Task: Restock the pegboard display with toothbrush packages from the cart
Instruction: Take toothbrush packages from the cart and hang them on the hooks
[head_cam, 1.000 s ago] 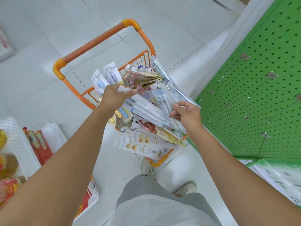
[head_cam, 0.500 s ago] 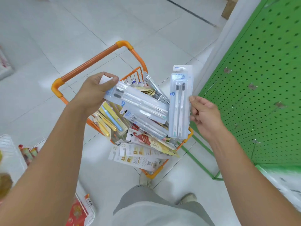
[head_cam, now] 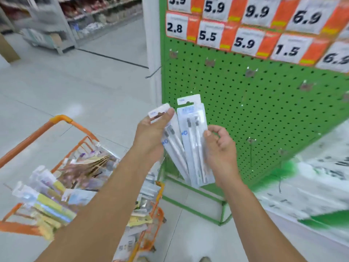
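Observation:
My left hand (head_cam: 151, 135) grips a clear toothbrush package (head_cam: 173, 146) near its white top tab. My right hand (head_cam: 220, 148) pinches the right edge of a second toothbrush package (head_cam: 194, 140), held upright beside the first. Both packages hang in front of the lower left part of the green pegboard (head_cam: 264, 103), which carries several bare metal hooks. The orange cart (head_cam: 62, 121) stands at the lower left, heaped with toothbrush packages.
Orange and white price tags (head_cam: 245, 25) cover the pegboard's top. A white pillar (head_cam: 151, 44) stands left of the board. The board's green floor frame (head_cam: 198, 210) juts out by my feet. Blurred store shelves (head_cam: 85, 19) lie far left, and a white and green surface (head_cam: 311, 186) sits right.
I have lifted both packages from over the cart up to the pegboard, and my view has swung up from the cart to the board. The two packages now sit side by side.

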A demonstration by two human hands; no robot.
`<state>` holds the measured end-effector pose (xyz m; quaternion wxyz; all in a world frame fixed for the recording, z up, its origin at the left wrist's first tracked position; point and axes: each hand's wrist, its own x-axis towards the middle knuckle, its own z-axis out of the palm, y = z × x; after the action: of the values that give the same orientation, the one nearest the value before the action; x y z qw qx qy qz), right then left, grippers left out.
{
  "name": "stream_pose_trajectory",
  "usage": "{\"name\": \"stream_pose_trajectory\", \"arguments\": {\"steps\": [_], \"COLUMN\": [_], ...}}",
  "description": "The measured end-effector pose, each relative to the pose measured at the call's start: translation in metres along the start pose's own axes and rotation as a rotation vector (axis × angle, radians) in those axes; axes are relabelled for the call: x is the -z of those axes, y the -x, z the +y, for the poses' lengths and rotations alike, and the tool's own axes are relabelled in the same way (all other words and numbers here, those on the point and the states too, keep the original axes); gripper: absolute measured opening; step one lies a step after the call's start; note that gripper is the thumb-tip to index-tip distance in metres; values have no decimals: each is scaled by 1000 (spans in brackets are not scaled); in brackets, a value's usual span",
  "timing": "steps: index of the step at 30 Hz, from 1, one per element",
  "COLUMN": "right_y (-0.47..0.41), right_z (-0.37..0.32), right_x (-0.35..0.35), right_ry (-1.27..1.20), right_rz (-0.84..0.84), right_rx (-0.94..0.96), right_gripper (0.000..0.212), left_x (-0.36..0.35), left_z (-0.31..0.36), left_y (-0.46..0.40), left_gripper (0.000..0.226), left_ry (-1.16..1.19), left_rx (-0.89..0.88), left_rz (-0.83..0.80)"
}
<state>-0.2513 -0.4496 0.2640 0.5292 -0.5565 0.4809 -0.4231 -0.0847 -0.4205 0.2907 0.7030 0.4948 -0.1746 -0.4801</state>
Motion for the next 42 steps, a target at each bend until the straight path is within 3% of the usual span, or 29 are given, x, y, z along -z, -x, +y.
{"name": "stream_pose_trajectory", "arguments": {"steps": [5, 11, 14, 17, 22, 28, 33, 37, 40, 42], "right_y": [4, -4, -11, -8, -1, 5, 31, 61, 73, 75], "right_z": [11, 29, 27, 25, 35, 31, 12, -5, -2, 6], "right_x": [61, 110, 121, 118, 112, 98, 104, 134, 175, 206], "right_ry": [5, -98, -115, -96, -91, -100, -87, -39, -11, 10], "right_rz": [91, 264, 294, 216, 115, 156, 311, 595, 813, 868], "right_rx": [-23, -53, -7, 20, -18, 22, 191, 307, 280, 227], "right_gripper": [21, 23, 21, 20, 23, 23, 17, 15, 20, 17], "left_x": [-86, -148, -147, -134, -102, -82, -87, -116, -146, -162], "left_z": [-31, -71, -95, -99, -87, -68, -59, -70, -88, -103], "left_y": [8, 27, 42, 52, 42, 35, 38, 43, 60, 74], "left_gripper": [19, 14, 15, 13, 43, 36, 14, 13, 12, 11], "left_ry": [-120, -348, -495, -420, -436, -469, -468, -490, -500, -524], "left_rx": [67, 14, -21, 4, 54, 48, -13, -111, -126, -126], "left_rz": [-48, -115, -138, -105, -227, -336, -500, -636, -695, -730]}}
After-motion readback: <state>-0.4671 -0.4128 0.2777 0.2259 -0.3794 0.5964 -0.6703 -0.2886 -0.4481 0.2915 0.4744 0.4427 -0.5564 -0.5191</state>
